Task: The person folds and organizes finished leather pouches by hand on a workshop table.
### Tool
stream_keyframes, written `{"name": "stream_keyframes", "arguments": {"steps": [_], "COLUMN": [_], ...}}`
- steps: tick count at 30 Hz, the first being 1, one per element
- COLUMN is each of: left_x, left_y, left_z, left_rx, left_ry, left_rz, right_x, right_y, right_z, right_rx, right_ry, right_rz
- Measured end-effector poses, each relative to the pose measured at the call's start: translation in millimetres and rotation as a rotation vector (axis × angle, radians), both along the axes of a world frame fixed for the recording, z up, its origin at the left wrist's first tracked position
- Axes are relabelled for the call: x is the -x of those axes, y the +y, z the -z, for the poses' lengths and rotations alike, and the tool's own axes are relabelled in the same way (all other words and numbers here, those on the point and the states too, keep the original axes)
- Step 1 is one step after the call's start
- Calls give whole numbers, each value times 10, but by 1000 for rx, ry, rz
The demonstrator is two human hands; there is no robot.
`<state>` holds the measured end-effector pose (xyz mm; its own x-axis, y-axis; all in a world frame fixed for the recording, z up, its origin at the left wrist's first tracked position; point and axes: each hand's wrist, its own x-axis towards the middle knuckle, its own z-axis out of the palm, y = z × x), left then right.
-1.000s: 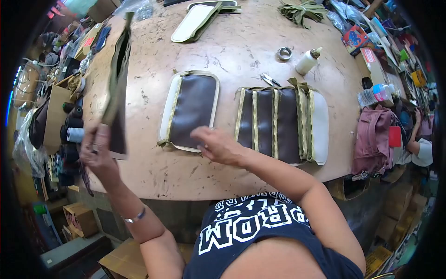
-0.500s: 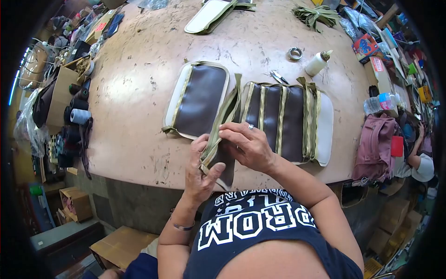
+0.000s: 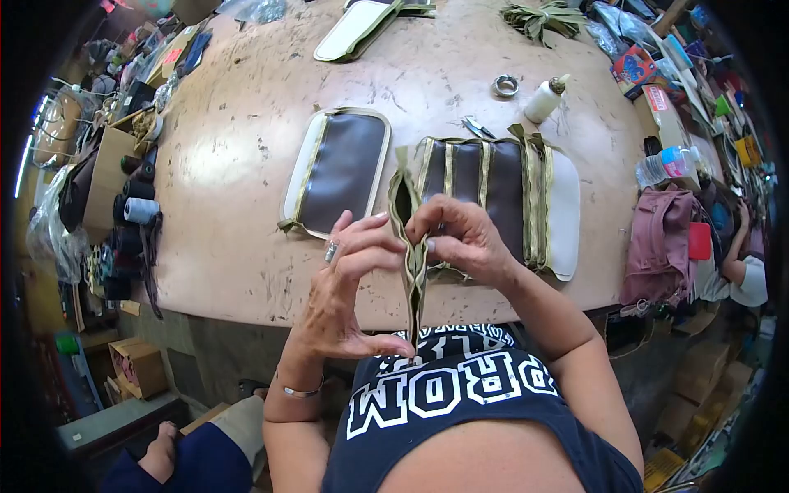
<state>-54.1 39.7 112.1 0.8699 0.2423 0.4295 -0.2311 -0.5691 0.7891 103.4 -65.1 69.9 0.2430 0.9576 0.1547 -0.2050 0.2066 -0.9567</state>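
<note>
Between my hands a thin olive-edged piece [image 3: 409,263] stands upright, seen edge-on, with a gap showing between its layers at the top. My left hand [image 3: 349,279] grips its left side, fingers near the middle and thumb at the lower end. My right hand [image 3: 464,238] pinches its right edge. Right of it lies a row of dark brown panels [image 3: 503,185] with olive strips and a white end panel [image 3: 562,218], partly under my right hand. To the left lies a brown panel [image 3: 345,168] with a pale border.
Behind are a white bottle [image 3: 542,103], a tape roll [image 3: 505,85], small snips [image 3: 477,127], an olive strip bundle [image 3: 542,20] and another white piece [image 3: 353,33]. Thread spools [image 3: 141,210] stand left, a pink bag [image 3: 657,246] right. Another person's arm [image 3: 160,453] shows lower left.
The held piece has turned from slanted to upright and edge-on. My left hand has spread along its left side, and my right hand has shifted slightly right. The view has moved a little.
</note>
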Motion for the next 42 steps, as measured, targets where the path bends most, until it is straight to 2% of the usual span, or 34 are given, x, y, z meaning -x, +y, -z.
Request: {"name": "stream_keyframes", "arguments": {"steps": [1,2,5,6,9,10,13,18,21,24,27,30,33,39,42], "left_x": [-46,-81,-56,-45,-43,-43,-24,-33,3,64,84,79,77,60,53], "left_y": [-38,-44,58,32,-23,-69,-36,-59,-57,11,-43,-24,-59,-42,-62], "left_z": [-33,-64,-93,-94,-77,-36,-1,-54,-42,65,18,25,62,109,112], "left_rx": [111,82,-211,-198,-243,-235,-210,-126,-67,168,136,291,515,522,512], "left_ry": [-48,-28,188,230,306,259,260,250,264,224,273,298,319,362,368], "left_rz": [-27,-26,142,154,217,178,178,106,35,86,-4,26,22,44,11], "right_x": [12,19,13,5,-65,-62,-50,75,108,139,158,132,141,139,158], "right_y": [-17,-33,-89,-97,-189,-206,-290,-265,-240,-217,-199,-206,-202,-192,-196], "right_z": [4,-1,-35,-37,-209,-143,-301,-261,-279,-284,-258,-263,-181,-80,-134], "right_rx": [-2,-24,-36,-45,106,1,39,32,41,51,20,95,103,105,126], "right_ry": [-17,-58,-210,-278,-228,-289,-321,-285,-72,-5,-56,-31,167,307,131], "right_rz": [-11,1,-9,16,-192,-203,-266,-183,-212,-229,-210,-261,-288,-277,-212]}}
